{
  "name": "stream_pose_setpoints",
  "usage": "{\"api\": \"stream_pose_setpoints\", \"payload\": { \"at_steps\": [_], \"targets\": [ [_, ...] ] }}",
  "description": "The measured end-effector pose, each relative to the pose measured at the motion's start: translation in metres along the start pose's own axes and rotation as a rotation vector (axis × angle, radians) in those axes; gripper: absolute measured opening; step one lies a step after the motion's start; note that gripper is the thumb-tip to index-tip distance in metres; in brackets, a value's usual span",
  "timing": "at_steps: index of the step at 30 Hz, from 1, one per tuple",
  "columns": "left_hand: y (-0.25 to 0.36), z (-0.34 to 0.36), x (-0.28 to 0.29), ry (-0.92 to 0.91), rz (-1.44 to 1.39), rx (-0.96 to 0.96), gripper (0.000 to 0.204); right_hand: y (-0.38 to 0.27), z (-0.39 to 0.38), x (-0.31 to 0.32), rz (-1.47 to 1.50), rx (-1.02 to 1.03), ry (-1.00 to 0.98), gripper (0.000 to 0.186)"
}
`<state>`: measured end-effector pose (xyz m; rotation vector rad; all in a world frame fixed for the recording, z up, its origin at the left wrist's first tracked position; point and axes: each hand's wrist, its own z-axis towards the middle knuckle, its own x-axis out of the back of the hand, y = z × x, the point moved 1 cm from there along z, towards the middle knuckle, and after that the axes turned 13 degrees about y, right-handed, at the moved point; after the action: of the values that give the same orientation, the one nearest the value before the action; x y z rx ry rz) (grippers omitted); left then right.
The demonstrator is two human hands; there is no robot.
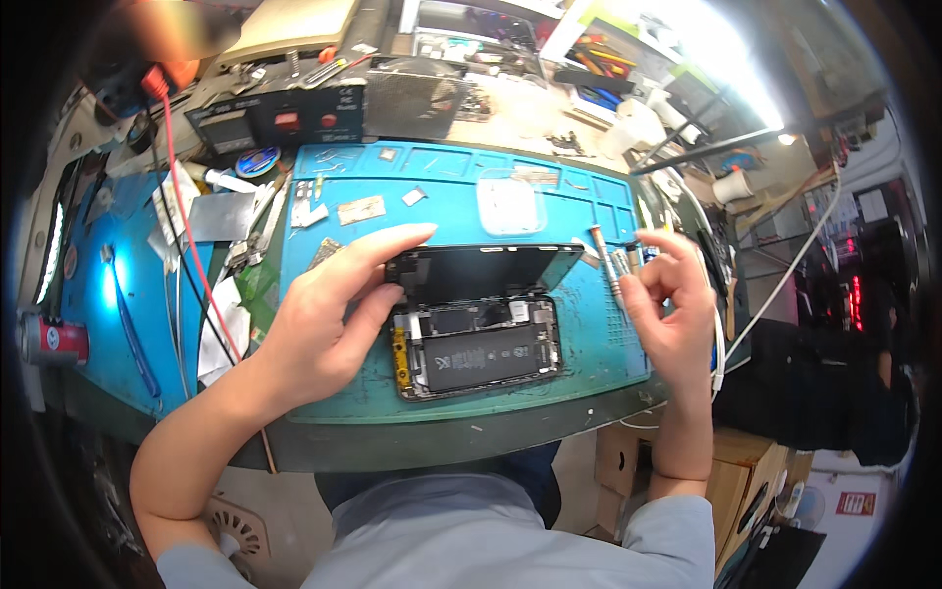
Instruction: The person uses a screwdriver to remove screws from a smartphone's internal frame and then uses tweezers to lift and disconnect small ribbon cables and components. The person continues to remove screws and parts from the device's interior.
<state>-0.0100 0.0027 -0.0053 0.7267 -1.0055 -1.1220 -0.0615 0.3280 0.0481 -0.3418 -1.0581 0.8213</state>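
Observation:
An opened smartphone body lies on the blue work mat, with its black battery and inner parts bare. Its dark screen panel stands tilted up along the far long edge. My left hand grips the panel's left end, thumb on the near side and fingers over the top. To the right, my right hand hovers by some thin screwdrivers, its thumb and forefinger curled but apart. I see nothing held between them.
A clear plastic box and small metal parts sit on the blue mat beyond the phone. Red and black cables run down the left side. A black device with red buttons stands at the back left, and a red can far left.

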Motion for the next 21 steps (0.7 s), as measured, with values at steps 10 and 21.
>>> {"api": "stream_pose_setpoints", "payload": {
  "at_steps": [10, 21],
  "targets": [
    [-0.010, -0.003, -0.006, 0.051, -0.052, 0.033, 0.054, 0.022, -0.028, 0.006, -0.358, 0.128, -0.032, 0.041],
    [-0.007, -0.003, -0.006, 0.020, -0.077, 0.069, 0.052, -0.022, -0.038, -0.024, -0.021, 0.378, -0.193, 0.013]
  ]
}}
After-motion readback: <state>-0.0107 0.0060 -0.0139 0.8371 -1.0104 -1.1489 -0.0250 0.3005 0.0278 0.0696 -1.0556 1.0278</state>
